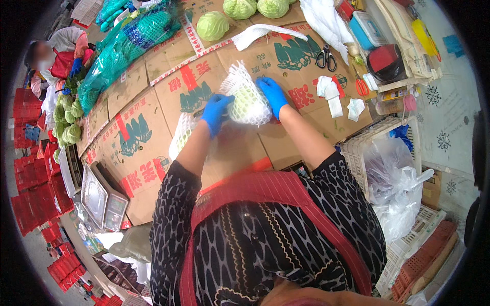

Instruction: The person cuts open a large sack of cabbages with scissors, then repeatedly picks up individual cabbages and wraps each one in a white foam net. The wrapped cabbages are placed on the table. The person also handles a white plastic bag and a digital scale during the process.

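A green cabbage in a white foam net sleeve (249,100) lies on the cardboard-covered table between my blue-gloved hands. My left hand (216,111) is at its left side, fingers bent together near the net; whether they grip it is unclear. My right hand (272,95) rests along its right side, fingers against the net. A second netted piece of produce (183,134) lies left of my left forearm, partly hidden by it. Bare cabbages (213,26) sit at the table's far side. A flattened white foam net (268,33) lies in front of them.
Black-handled scissors (326,59), red-handled scissors (361,85) and crumpled white papers (330,93) lie to the right. A scale (95,195) stands at lower left, a plastic crate (352,149) at right. Green net bags (126,49) lie at far left, near another person (63,57).
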{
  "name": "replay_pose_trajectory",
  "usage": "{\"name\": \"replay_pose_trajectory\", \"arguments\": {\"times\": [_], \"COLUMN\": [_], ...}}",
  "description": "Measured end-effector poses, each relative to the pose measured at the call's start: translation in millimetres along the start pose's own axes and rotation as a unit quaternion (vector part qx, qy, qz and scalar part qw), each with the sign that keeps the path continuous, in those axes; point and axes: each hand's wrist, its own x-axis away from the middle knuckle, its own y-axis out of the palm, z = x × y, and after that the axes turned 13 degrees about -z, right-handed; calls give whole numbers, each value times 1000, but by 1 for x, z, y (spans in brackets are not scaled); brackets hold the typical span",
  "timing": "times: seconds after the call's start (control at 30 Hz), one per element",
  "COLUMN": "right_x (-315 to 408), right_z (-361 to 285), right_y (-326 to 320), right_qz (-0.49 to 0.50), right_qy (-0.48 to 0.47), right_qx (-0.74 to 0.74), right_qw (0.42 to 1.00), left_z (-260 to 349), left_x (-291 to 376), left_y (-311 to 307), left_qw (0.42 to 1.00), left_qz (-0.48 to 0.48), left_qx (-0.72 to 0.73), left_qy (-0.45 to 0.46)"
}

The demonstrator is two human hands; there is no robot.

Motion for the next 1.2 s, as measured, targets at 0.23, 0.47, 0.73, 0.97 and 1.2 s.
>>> {"name": "replay_pose_trajectory", "arguments": {"times": [0.23, 0.47, 0.73, 0.97, 1.2], "right_x": [0, 85, 45, -57, -156], "right_z": [18, -176, -117, -123, -145], "right_y": [19, 121, 77, -135, -94], "right_qz": [-162, -264, -236, 112, -4], "right_qy": [-47, -108, -77, -111, -139], "right_qx": [16, -54, 113, 191, 298], "right_qw": [985, 957, 962, 969, 944], "left_z": [12, 63, 26, -79, -89], "left_x": [26, 133, 203, 285, 262], "left_y": [12, -8, -154, -247, -255], "left_qw": [928, 793, 835, 873, 883], "left_qz": [-247, -363, -71, 310, 406], "left_qx": [271, 407, 263, 202, 23], "left_qy": [62, 272, 478, 317, 237]}}
